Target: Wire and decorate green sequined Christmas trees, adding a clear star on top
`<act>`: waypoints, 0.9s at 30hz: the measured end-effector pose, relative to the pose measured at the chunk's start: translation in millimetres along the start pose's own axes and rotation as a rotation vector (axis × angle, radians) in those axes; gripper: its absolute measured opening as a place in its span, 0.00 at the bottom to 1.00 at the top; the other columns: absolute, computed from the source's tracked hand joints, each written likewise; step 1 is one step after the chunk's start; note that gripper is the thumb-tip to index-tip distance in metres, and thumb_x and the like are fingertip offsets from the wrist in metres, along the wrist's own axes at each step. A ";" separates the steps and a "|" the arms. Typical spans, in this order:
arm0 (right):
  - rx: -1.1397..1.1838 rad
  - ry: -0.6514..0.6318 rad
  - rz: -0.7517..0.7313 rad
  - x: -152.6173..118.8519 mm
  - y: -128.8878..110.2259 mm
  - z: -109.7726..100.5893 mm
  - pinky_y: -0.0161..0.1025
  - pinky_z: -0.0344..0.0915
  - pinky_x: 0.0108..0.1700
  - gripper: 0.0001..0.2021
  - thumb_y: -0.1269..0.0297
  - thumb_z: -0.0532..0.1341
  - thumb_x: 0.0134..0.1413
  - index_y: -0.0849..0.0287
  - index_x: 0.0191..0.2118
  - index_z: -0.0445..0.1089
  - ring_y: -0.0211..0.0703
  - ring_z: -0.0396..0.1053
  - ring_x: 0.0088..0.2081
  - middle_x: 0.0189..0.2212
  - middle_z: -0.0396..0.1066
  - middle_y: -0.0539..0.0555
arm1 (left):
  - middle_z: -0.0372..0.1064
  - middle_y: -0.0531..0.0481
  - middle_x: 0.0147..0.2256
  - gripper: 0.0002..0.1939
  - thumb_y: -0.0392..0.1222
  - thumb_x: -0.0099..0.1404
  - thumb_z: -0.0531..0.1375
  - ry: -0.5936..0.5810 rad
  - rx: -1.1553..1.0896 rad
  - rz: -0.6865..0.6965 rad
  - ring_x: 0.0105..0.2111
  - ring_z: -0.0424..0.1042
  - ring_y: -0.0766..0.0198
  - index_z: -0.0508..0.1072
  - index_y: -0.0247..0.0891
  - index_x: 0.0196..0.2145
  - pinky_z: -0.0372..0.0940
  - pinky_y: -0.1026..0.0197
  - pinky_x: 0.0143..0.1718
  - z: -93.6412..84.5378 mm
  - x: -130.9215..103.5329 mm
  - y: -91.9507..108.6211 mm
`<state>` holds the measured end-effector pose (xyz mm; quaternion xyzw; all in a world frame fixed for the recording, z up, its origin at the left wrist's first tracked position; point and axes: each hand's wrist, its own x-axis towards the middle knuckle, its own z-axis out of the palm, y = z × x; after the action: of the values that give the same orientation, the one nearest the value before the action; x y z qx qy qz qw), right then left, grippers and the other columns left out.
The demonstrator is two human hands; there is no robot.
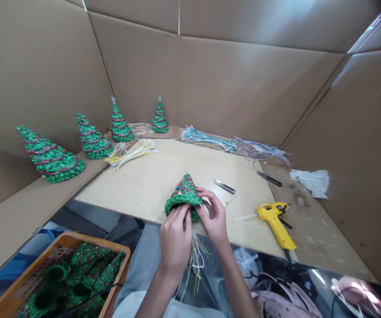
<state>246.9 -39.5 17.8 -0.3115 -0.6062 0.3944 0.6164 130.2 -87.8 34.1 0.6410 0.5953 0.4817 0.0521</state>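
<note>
A small green Christmas tree ornament [185, 190] with red garland is tilted at the table's front edge, its hollow base facing me. My right hand [214, 216] grips its right side, thumb on the base rim and fingers behind. Closed fingers of my left hand [176, 236] reach into the hollow base; what they pinch there is hidden. Thin white and yellow wires [195, 256] hang from the base between my hands, down over my lap. Just behind my right hand lie black-handled thread snips [224, 186] and a thin light-coloured tool [229, 201], partly covered.
Several finished trees [121, 126] stand along the left and back. Wire bundles, yellow-white [132, 154], green [207, 139] and purple [263, 150], lie behind. A yellow glue gun [276, 223], second snips [269, 178] and tissue [311, 182] are right. An orange basket [74, 237] holds trees lower left.
</note>
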 end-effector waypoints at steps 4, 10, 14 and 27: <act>-0.031 0.017 -0.020 -3.2 -0.4 -0.4 0.48 0.67 0.58 0.09 0.66 0.64 0.62 0.51 0.47 0.73 0.50 0.69 0.58 0.51 0.73 0.57 | 0.80 0.47 0.30 0.10 0.34 0.69 0.57 0.048 -0.032 -0.063 0.27 0.78 0.58 0.79 0.37 0.34 0.67 0.62 0.29 5.3 4.8 2.1; -0.047 0.027 -0.047 -5.9 1.0 -1.7 0.50 0.67 0.58 0.09 0.67 0.64 0.61 0.52 0.47 0.74 0.52 0.70 0.57 0.51 0.73 0.58 | 0.77 0.50 0.25 0.11 0.37 0.69 0.58 0.148 -0.121 -0.140 0.22 0.74 0.63 0.78 0.36 0.31 0.66 0.65 0.27 18.8 2.4 1.9; -0.049 0.023 -0.054 -5.2 0.7 -2.3 0.50 0.67 0.57 0.10 0.67 0.65 0.60 0.51 0.47 0.74 0.52 0.70 0.56 0.50 0.73 0.58 | 0.76 0.50 0.24 0.11 0.38 0.68 0.59 0.192 -0.178 -0.160 0.22 0.73 0.65 0.78 0.35 0.30 0.66 0.67 0.26 24.6 0.7 1.6; -0.094 0.026 -0.047 -6.4 -3.6 -1.9 0.47 0.70 0.52 0.11 0.68 0.66 0.58 0.50 0.47 0.74 0.51 0.70 0.55 0.51 0.72 0.58 | 0.77 0.49 0.28 0.10 0.36 0.66 0.58 0.166 -0.262 -0.131 0.28 0.75 0.61 0.78 0.37 0.31 0.69 0.63 0.34 27.6 2.0 -8.8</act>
<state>249.4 -46.6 17.6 -0.3309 -0.6230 0.3470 0.6181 142.3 -69.7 14.9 0.5468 0.5700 0.6020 0.1172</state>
